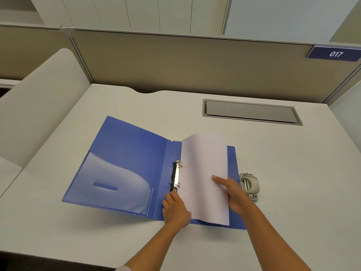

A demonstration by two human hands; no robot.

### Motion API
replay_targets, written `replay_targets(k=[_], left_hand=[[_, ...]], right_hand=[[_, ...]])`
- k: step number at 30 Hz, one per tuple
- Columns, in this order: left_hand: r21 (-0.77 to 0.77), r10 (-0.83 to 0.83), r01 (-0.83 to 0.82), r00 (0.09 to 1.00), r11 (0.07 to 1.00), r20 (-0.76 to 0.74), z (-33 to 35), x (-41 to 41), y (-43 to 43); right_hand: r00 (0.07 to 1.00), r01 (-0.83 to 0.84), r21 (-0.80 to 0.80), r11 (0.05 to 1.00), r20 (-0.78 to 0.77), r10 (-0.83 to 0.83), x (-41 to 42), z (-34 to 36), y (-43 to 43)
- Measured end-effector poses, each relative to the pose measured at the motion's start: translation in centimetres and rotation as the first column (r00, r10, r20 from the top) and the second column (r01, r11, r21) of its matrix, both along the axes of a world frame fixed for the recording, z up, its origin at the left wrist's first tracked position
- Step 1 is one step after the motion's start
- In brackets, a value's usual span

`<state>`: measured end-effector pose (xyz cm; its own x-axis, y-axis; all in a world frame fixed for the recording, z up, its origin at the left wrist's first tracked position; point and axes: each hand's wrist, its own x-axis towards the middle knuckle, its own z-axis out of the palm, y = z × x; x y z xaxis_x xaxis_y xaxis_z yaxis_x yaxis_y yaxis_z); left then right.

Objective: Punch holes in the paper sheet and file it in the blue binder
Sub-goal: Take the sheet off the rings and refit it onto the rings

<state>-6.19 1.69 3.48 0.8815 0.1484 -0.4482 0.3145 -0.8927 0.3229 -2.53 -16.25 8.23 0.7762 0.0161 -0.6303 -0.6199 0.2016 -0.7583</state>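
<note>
**Sheet at the rings, both hands on the binder**

The blue binder (pixel 127 157) lies open and flat on the white desk (pixel 97 241), turned a little askew. Bare desk shows in front of its near edge, to its left, and behind it as far as the grey cable hatch (pixel 250 112) and the beige partition (pixel 195 65). On the right there is less room: the hole punch (pixel 250 183) sits just beside the right cover, partly hidden behind your right wrist.

The paper sheet (pixel 203 173) is plain white and lies on the right cover. Its left edge is at the ring mechanism (pixel 176 176) and its far end curls upward, off the cover. The left cover carries a clear pocket (pixel 117 184).

Your right hand (pixel 234 194) holds the sheet's right edge, with one digit laid on top of the paper. Your left hand (pixel 175 210) has curled fingers touching the near end of the ring mechanism; whether they grip it, I cannot tell.

Count: one binder, one sheet, one punch, two rings on the mechanism, two hands
</note>
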Motion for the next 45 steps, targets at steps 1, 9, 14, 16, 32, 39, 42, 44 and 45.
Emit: replay_targets(k=[1, 9, 14, 16, 32, 39, 42, 44, 45], left_hand=[[-0.007, 0.000, 0.000, 1.000, 1.000, 0.000, 0.0, 0.0, 0.1], [-0.030, -0.066, 0.064, 0.997, 0.997, -0.047, 0.0, 0.7, 1.7], [-0.036, -0.077, 0.082, 0.988, 0.996, 0.136, 0.9, 2.6, 4.0], [-0.044, -0.112, 0.128, 0.961, 0.991, 0.252, 1.0, 3.8, 5.3], [0.109, -0.372, 0.357, 0.910, 0.928, 0.183, -1.5, 6.7, 7.6], [0.127, -0.327, 0.307, 0.926, 0.943, 0.189, -1.1, 7.0, 7.1], [0.111, -0.299, 0.282, 0.934, 0.953, 0.194, -1.2, 7.1, 6.9], [0.104, -0.289, 0.274, 0.938, 0.956, 0.193, -1.4, 7.2, 6.8], [0.104, -0.287, 0.272, 0.938, 0.957, 0.196, -1.5, 7.3, 6.8]], right_hand=[[0.999, 0.019, -0.113, 0.993, 0.040, -0.014, 0.1, 0.2, -0.4], [0.984, -0.068, -0.655, 0.753, 0.080, 0.158, 0.5, 0.4, -2.4], [0.986, -0.113, -0.786, 0.608, -0.014, 0.164, 0.1, -0.6, -2.0], [0.989, -0.122, -0.789, 0.602, -0.042, 0.145, 0.1, -0.7, -2.0], [0.980, 0.050, -0.803, 0.594, 0.154, 0.125, 1.1, 3.3, -3.5], [0.939, 0.084, -0.815, 0.573, 0.257, 0.228, 2.2, 7.3, -2.3], [0.923, 0.038, -0.824, 0.565, 0.245, 0.296, 2.5, 8.5, -1.3], [0.917, 0.004, -0.833, 0.553, 0.223, 0.330, 2.8, 8.8, -0.7], [0.914, -0.006, -0.839, 0.544, 0.215, 0.343, 2.9, 8.9, -0.5]])
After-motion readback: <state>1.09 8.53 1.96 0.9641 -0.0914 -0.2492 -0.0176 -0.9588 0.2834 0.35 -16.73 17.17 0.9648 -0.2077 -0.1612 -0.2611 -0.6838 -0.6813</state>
